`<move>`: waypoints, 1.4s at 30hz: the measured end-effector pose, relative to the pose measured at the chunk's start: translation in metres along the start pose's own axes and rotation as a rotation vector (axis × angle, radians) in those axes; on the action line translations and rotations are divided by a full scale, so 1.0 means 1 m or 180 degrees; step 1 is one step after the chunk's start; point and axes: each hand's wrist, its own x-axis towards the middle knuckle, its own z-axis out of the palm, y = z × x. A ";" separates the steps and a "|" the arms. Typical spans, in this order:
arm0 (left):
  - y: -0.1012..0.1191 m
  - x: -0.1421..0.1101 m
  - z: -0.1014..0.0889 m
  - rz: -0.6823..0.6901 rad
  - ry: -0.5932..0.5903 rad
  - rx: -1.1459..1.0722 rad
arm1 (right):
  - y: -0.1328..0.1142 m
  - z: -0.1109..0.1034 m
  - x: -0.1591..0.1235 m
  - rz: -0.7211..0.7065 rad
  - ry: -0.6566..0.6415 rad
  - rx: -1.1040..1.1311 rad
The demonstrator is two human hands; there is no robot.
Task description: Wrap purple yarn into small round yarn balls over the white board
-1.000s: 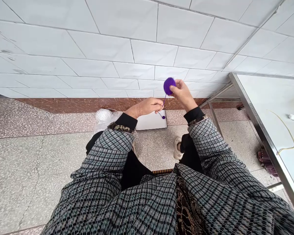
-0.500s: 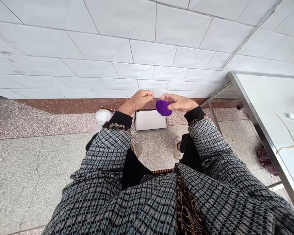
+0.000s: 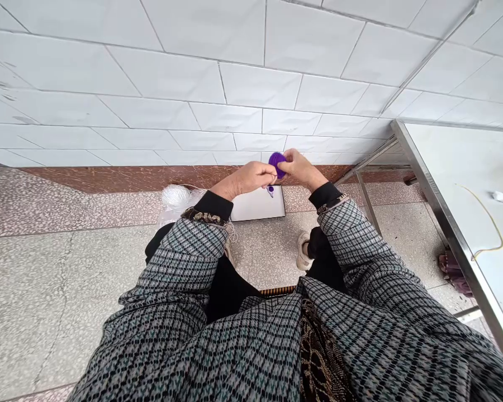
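Observation:
A ball of purple yarn (image 3: 278,164) is held up in front of me, over the floor near the wall. My right hand (image 3: 298,167) grips it from the right, thumb on the near side. My left hand (image 3: 257,176) is closed in a pinch at the ball's left side; the yarn strand in its fingers is barely visible now. Below the hands, a shallow white box with a dark rim (image 3: 257,206) lies on the floor, partly covered by my left hand. Inside it shows a small purple piece (image 3: 270,190), too small to make out fully.
White yarn (image 3: 176,196) in clear plastic sits on the floor at left, with loose white cord (image 3: 232,231) by my shoe. A metal-framed table (image 3: 465,184) stands at right, a yellow cord (image 3: 492,245) on it. The tiled wall (image 3: 243,111) rises just ahead.
Both hands have come closer together. The ball has risen and turned, and my left hand has moved right and slightly down to it. The small purple piece in the box has come into view.

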 end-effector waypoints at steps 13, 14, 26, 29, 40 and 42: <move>-0.012 0.007 -0.010 -0.0501 0.0588 0.0013 | -0.022 -0.034 -0.018 -0.1059 -0.1145 0.1021; -0.009 0.007 -0.005 -0.0426 0.0329 -0.0011 | -0.021 -0.033 -0.015 -0.1105 -0.0922 0.0969; 0.005 -0.013 -0.020 -0.0177 0.0306 -0.0028 | -0.002 -0.021 -0.017 -0.0150 -0.2285 0.0040; 0.000 -0.014 -0.025 -0.0204 0.0679 0.0085 | -0.007 -0.028 -0.022 -0.0531 -0.2494 0.0935; 0.006 -0.030 0.014 0.0105 -0.0022 0.0218 | -0.004 -0.012 -0.018 -0.0814 -0.0315 0.1430; 0.007 -0.033 0.015 0.0202 -0.0141 0.0281 | 0.000 -0.004 -0.017 -0.0597 -0.0229 0.0946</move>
